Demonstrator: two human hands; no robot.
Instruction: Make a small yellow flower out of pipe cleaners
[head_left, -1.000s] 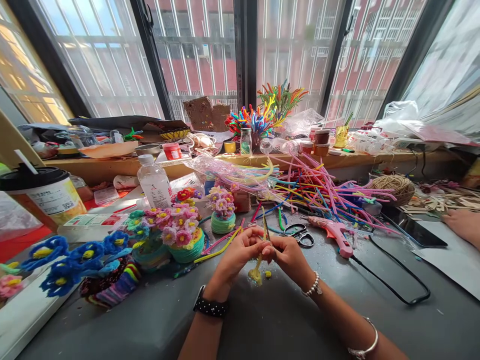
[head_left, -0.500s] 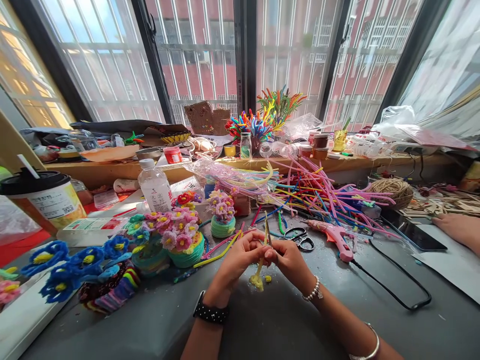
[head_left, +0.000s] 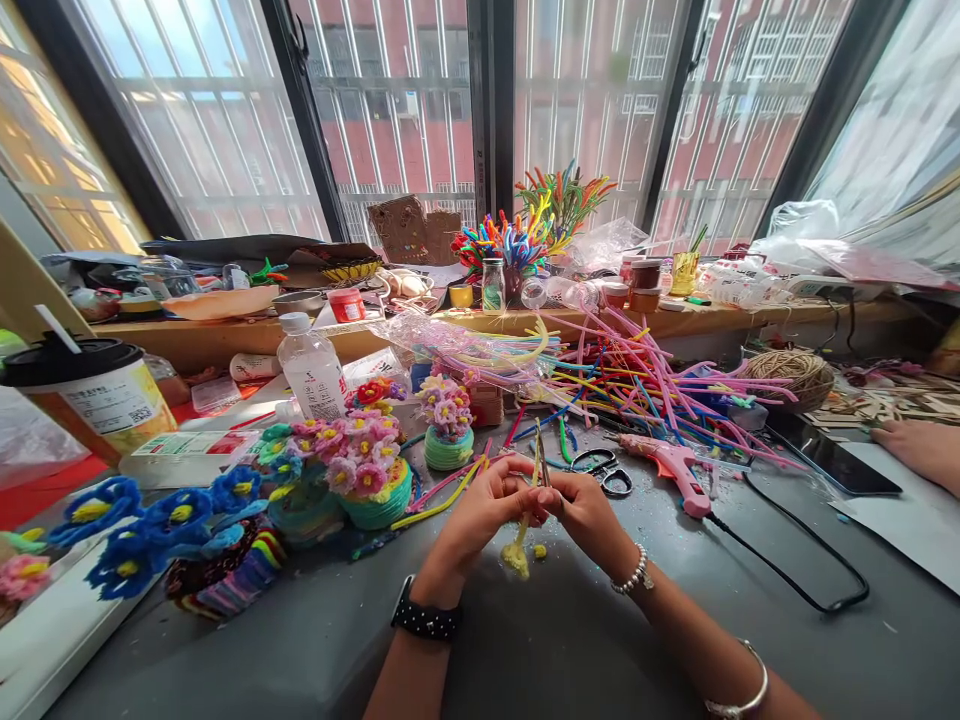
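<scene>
My left hand (head_left: 495,500) pinches a thin yellow pipe cleaner (head_left: 538,445) that stands upright between its fingertips. Right beside it, my right hand (head_left: 577,500) is closed on a small metal pair of scissors (head_left: 546,474); only the narrow blades show against the stem, the handles being hidden by the fingers. Both hands meet just above the grey table. Beneath them lies a small heap of yellow fluff (head_left: 515,560), with a separate yellow tuft (head_left: 539,551) to its right.
Black-handled scissors (head_left: 604,468) and a pink glue gun (head_left: 679,475) lie to the right, its cord looping forward. Pipe cleaners (head_left: 645,380) pile up behind. Pink flower pots (head_left: 375,490) and blue flowers (head_left: 176,515) stand left. Another person's hand (head_left: 919,450) rests at far right.
The view has shifted slightly, so the table things sit a little further right. My hands stay together at the yellow pipe cleaner, with the scissors blades still against it.
</scene>
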